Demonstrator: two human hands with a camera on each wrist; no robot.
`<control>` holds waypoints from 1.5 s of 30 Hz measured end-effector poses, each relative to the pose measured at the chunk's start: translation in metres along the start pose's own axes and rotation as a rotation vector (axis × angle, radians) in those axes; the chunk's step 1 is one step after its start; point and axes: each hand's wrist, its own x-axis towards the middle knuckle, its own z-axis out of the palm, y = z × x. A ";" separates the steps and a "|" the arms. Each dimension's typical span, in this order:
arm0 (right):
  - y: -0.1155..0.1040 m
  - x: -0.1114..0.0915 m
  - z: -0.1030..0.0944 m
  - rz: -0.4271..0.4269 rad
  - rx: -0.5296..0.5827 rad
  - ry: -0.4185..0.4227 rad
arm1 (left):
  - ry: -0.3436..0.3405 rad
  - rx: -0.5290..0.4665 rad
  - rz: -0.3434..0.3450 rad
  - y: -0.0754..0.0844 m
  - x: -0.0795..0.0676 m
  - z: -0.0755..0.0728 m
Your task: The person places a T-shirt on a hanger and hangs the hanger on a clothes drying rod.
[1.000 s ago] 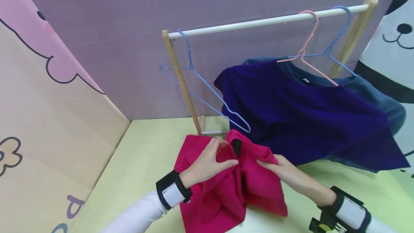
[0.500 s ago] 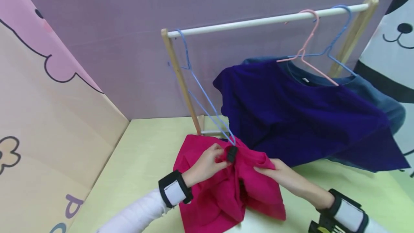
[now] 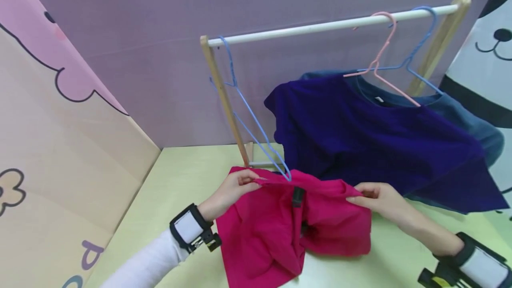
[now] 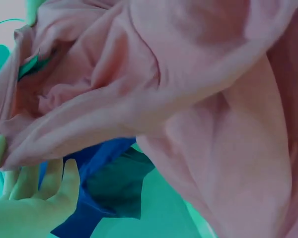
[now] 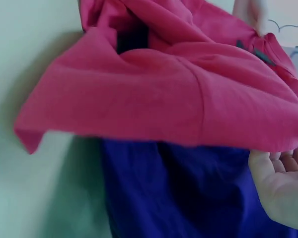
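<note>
A bright pink T-shirt (image 3: 268,221) lies bunched at the front of the table, its upper edge lifted and spread between both hands. My left hand (image 3: 230,192) pinches that edge on the left. On the right, my right hand (image 3: 384,197) pinches it between thumb and fingers. A black label (image 3: 298,196) shows inside the opening, between the hands. Just beyond the label, the lower end of a blue hanger (image 3: 260,128) meets the lifted edge. In the left wrist view, thumb and fingers hold the cloth's corner; the right wrist view shows the right hand (image 5: 280,186) at the shirt's end.
A rack with a white rail (image 3: 320,28) and wooden posts stands at the back. A dark purple T-shirt (image 3: 360,146) hangs on a pink hanger (image 3: 386,41), before a teal-blue shirt (image 3: 476,123) on another blue hanger (image 3: 424,39). Printed walls stand at both sides.
My hands have moved apart, left hand leftward and right hand rightward, stretching the pink T-shirt's edge and exposing its label. The left blue hanger has swung so its lower end meets the shirt.
</note>
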 end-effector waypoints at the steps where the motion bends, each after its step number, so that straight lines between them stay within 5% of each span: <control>1: -0.002 -0.001 -0.003 -0.004 -0.014 0.012 | 0.001 -0.026 -0.009 0.001 0.000 -0.001; 9: -0.022 -0.002 -0.022 -0.012 -0.030 0.072 | -0.016 -0.176 -0.047 0.012 0.000 -0.002; 19: -0.033 0.000 -0.038 -0.132 -0.149 0.101 | 0.002 0.140 -0.014 0.042 -0.006 -0.023; 26: -0.023 0.014 -0.026 -0.252 -0.220 0.057 | 0.044 0.204 -0.040 0.039 -0.008 -0.024; 33: -0.023 0.031 -0.013 -0.265 -0.270 -0.030 | 0.078 0.322 0.088 0.034 -0.009 -0.019; 45: -0.116 0.068 0.022 -0.321 -0.262 -0.074 | 0.072 0.384 0.159 0.030 -0.012 -0.015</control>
